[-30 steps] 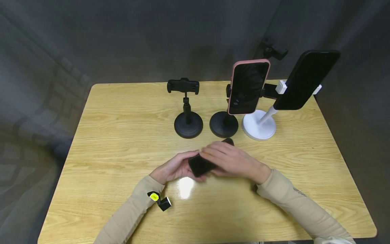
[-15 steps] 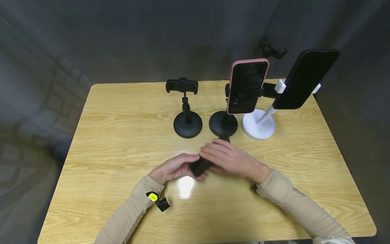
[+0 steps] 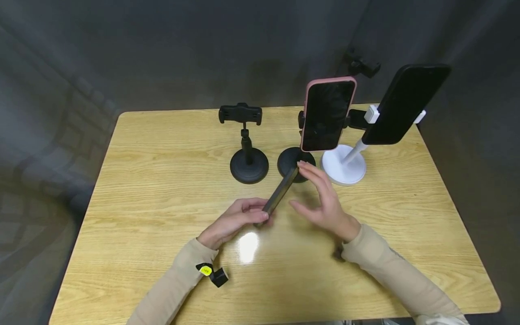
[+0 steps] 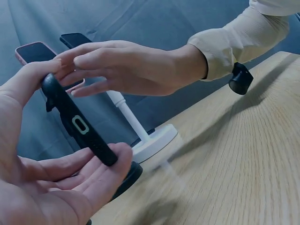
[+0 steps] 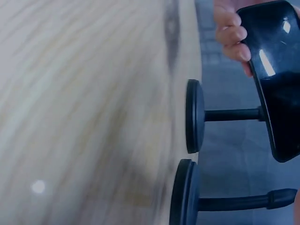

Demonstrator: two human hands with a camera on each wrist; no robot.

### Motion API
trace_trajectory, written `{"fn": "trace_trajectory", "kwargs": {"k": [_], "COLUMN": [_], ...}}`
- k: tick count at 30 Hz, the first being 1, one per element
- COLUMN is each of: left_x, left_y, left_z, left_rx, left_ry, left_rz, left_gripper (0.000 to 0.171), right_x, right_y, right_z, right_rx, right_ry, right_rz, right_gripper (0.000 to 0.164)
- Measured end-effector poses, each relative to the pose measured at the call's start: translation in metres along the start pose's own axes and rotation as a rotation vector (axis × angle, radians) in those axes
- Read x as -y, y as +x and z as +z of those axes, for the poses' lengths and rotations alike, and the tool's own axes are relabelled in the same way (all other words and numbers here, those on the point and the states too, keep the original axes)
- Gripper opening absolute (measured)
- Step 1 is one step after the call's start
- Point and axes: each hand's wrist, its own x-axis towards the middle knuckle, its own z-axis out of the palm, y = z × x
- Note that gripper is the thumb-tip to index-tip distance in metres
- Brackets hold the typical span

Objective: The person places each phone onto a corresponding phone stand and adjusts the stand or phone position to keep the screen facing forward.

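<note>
My left hand (image 3: 235, 221) grips the near end of a black phone (image 3: 280, 192), thumb on one long edge and fingers on the other. Seen from the head, the phone is edge-on and slants away over the table. Its port end (image 4: 79, 124) faces the left wrist camera, while the right wrist view shows its dark glossy screen (image 5: 276, 84). My right hand (image 3: 325, 203) is on the screen side with fingers extended and thumb apart. Its fingertips are at the phone's far end; whether they press it is hard to tell.
Behind the hands stand a black phone stand with a bare clamp (image 3: 240, 113), a black stand (image 3: 289, 158) bearing a pink-cased phone (image 3: 329, 115), and a white stand (image 3: 343, 167) bearing a large black phone (image 3: 406, 104). Another dark clamp (image 3: 361, 65) rises at the back right.
The held phone has turned from a flatter tilt to edge-on in the head view. My right hand has come off its surface and shifted right, fingers now spread toward its far end.
</note>
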Motion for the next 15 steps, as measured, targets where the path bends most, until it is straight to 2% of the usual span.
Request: {"fn": "trace_trajectory", "kwargs": {"k": [3, 8, 11, 15], "left_x": [-0.0016, -0.0002, 0.0014, 0.0016], "left_y": [-0.0013, -0.0012, -0.0005, -0.0002], "left_z": [0.0011, 0.0012, 0.0012, 0.0039], "left_rx": [-0.04, -0.051, -0.035, -0.036], "left_ry": [-0.005, -0.008, -0.009, 0.017], "left_rz": [-0.006, 0.024, 0.047, 0.06], "left_gripper": [0.071, 0.078, 0.08, 0.08], "right_x": [0.0008, 0.0006, 0.001, 0.0052], "right_y": [0.0022, 0.0001, -0.0002, 0.0059], "right_z": [0.0019, 0.0052, 0.0072, 0.0089], "right_rx": [-0.039, -0.017, 0.017, 0.037], "right_ry": [-0.016, -0.018, 0.089, 0.33], "right_rz": [0.056, 0.167, 0.27, 0.441], "right_gripper": [0.069, 0.078, 0.084, 0.091]}}
